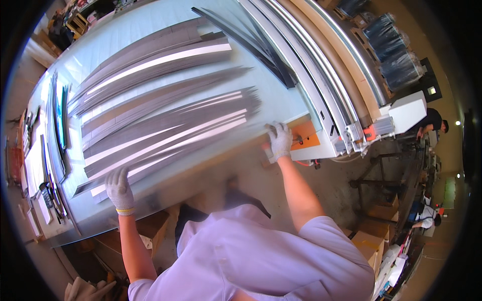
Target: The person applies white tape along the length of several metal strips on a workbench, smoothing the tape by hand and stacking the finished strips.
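My left hand [119, 191], in a pale knitted glove with a yellow cuff, is at the table's near edge by the left ends of the dark grey strips [165, 125]. Its fingers bend downward, and what lies under them is hidden. Farther right, my right hand [279, 141], gloved too, curls at the table's near right corner. A small pale piece with a reddish end shows by its thumb; I cannot tell its kind. Between both hands runs a blurred, see-through brownish band [201, 173]. Narrow white strips [175, 142] lie among the grey ones.
The pale glass-like tabletop [143, 25] carries black bars [251, 47] at the far right. Beside it stands a machine with long metal rails [321, 65] and an orange plate [306, 140]. Tools [48, 195] lie at the left. Cardboard boxes [369, 246] and other people [428, 215] are at the right.
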`<state>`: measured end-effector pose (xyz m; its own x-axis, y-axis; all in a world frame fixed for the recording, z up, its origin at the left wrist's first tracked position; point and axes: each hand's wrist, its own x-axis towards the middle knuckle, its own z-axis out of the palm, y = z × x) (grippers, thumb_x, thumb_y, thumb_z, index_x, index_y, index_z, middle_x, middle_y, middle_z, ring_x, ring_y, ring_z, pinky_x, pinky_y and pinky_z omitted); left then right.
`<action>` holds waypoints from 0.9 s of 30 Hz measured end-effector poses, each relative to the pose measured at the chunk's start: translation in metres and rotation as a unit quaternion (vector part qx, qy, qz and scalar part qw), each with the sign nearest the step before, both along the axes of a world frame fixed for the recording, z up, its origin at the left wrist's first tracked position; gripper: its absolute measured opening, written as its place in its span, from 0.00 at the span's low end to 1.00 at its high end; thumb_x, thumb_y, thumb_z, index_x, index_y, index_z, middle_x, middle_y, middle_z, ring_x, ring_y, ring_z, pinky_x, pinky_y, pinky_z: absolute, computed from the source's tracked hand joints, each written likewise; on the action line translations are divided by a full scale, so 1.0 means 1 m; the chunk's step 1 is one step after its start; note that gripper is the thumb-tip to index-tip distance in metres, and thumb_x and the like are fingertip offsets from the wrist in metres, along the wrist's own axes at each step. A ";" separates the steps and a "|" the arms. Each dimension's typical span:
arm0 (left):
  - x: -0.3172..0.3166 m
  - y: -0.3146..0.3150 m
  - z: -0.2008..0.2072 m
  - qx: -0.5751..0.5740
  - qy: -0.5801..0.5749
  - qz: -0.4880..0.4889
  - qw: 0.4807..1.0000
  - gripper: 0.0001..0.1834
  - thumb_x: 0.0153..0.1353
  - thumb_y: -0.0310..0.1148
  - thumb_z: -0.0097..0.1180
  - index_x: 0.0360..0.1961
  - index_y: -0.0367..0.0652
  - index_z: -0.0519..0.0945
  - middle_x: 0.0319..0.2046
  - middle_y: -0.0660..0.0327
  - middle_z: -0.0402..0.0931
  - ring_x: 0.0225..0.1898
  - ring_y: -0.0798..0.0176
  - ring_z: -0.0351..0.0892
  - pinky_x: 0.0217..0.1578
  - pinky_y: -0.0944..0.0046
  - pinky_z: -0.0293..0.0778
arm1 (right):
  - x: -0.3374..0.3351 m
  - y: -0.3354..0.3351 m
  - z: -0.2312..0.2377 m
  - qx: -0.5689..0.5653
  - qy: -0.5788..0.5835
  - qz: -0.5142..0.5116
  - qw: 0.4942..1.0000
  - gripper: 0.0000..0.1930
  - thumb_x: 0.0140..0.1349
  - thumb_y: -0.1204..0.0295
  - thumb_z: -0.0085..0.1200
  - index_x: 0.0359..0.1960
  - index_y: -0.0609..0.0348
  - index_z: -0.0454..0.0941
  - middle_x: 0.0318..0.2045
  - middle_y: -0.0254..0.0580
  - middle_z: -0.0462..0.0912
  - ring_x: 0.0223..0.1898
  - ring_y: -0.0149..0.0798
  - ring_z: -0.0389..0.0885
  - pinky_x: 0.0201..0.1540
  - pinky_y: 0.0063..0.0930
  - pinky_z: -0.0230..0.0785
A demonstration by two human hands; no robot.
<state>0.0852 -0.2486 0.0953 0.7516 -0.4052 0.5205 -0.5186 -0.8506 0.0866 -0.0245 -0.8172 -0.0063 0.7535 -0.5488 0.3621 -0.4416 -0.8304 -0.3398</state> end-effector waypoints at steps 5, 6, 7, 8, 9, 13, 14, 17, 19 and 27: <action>0.058 -0.048 0.033 0.019 -0.075 0.058 0.995 0.17 0.61 0.23 0.53 0.50 0.45 0.85 0.50 0.58 0.85 0.53 0.50 0.82 0.63 0.48 0.71 | -0.007 -0.023 0.005 0.038 0.050 0.086 0.994 0.10 0.58 0.65 0.65 0.40 0.52 0.86 0.38 0.44 0.80 0.46 0.53 0.77 0.48 0.49 0.68; 0.075 -0.056 0.035 0.018 -0.080 0.054 0.995 0.17 0.62 0.23 0.53 0.51 0.46 0.85 0.51 0.59 0.84 0.55 0.51 0.81 0.65 0.48 0.69 | -0.013 -0.027 0.001 0.039 0.037 0.085 0.995 0.10 0.56 0.66 0.67 0.37 0.55 0.86 0.36 0.43 0.81 0.45 0.52 0.78 0.48 0.47 0.69; 0.093 -0.061 0.034 0.025 -0.093 0.056 0.994 0.17 0.63 0.24 0.53 0.51 0.46 0.85 0.51 0.59 0.84 0.55 0.51 0.81 0.65 0.48 0.69 | -0.017 -0.027 0.001 0.052 0.031 0.086 0.994 0.08 0.55 0.69 0.67 0.35 0.54 0.85 0.37 0.45 0.80 0.45 0.53 0.78 0.47 0.47 0.69; 0.111 -0.066 0.031 0.031 -0.104 0.055 0.993 0.16 0.64 0.25 0.53 0.51 0.47 0.85 0.51 0.59 0.84 0.56 0.51 0.81 0.65 0.49 0.69 | -0.024 -0.027 0.002 0.064 0.028 0.084 0.994 0.07 0.54 0.71 0.67 0.33 0.54 0.84 0.38 0.46 0.80 0.44 0.54 0.77 0.47 0.47 0.70; 0.130 -0.070 0.028 0.036 -0.103 0.056 0.992 0.16 0.65 0.25 0.53 0.51 0.47 0.85 0.52 0.59 0.84 0.56 0.51 0.81 0.65 0.49 0.69 | -0.029 -0.025 0.003 0.077 0.024 0.082 0.993 0.06 0.53 0.73 0.67 0.32 0.54 0.83 0.39 0.47 0.80 0.43 0.55 0.77 0.46 0.47 0.70; 0.193 -0.078 -0.004 0.064 -0.080 0.054 0.993 0.15 0.67 0.28 0.54 0.52 0.49 0.84 0.56 0.60 0.82 0.59 0.53 0.79 0.66 0.50 0.67 | -0.045 -0.013 0.000 0.210 -0.027 -0.054 0.976 0.10 0.50 0.80 0.69 0.31 0.58 0.81 0.37 0.46 0.81 0.43 0.53 0.79 0.49 0.45 0.71; 0.203 -0.076 -0.015 0.074 -0.067 0.051 0.994 0.15 0.67 0.28 0.54 0.52 0.49 0.84 0.57 0.60 0.81 0.60 0.53 0.78 0.66 0.50 0.67 | -0.047 -0.011 0.000 0.261 -0.043 -0.092 0.960 0.11 0.50 0.81 0.70 0.32 0.59 0.80 0.36 0.46 0.81 0.44 0.52 0.79 0.50 0.45 0.72; 0.216 -0.057 -0.056 0.140 0.031 0.071 0.987 0.15 0.66 0.27 0.54 0.52 0.49 0.84 0.59 0.59 0.80 0.62 0.52 0.76 0.66 0.49 0.67 | -0.049 -0.007 0.003 0.276 -0.010 -0.188 0.943 0.14 0.51 0.81 0.70 0.38 0.61 0.79 0.37 0.46 0.80 0.44 0.49 0.80 0.52 0.43 0.73; 0.207 -0.058 -0.076 0.143 0.065 0.067 0.985 0.19 0.65 0.27 0.55 0.56 0.49 0.82 0.59 0.57 0.79 0.63 0.51 0.75 0.66 0.49 0.67 | -0.048 -0.008 -0.001 0.219 -0.002 -0.240 0.946 0.17 0.53 0.82 0.69 0.43 0.62 0.78 0.38 0.47 0.80 0.43 0.47 0.80 0.51 0.40 0.74; 0.078 -0.236 -0.090 -0.052 0.165 -0.155 0.973 0.23 0.58 0.23 0.58 0.57 0.47 0.81 0.56 0.54 0.80 0.56 0.44 0.78 0.59 0.45 0.71 | -0.067 -0.038 -0.025 0.428 -0.102 -0.352 0.826 0.20 0.63 0.83 0.60 0.57 0.63 0.77 0.44 0.44 0.82 0.46 0.39 0.82 0.51 0.33 0.75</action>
<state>0.1632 -0.4842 0.0053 0.7353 -0.5965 0.3218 -0.6776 -0.6361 0.3690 -0.0917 -0.8553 -0.0317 0.1099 -0.9456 -0.3061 -0.5744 0.1910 -0.7960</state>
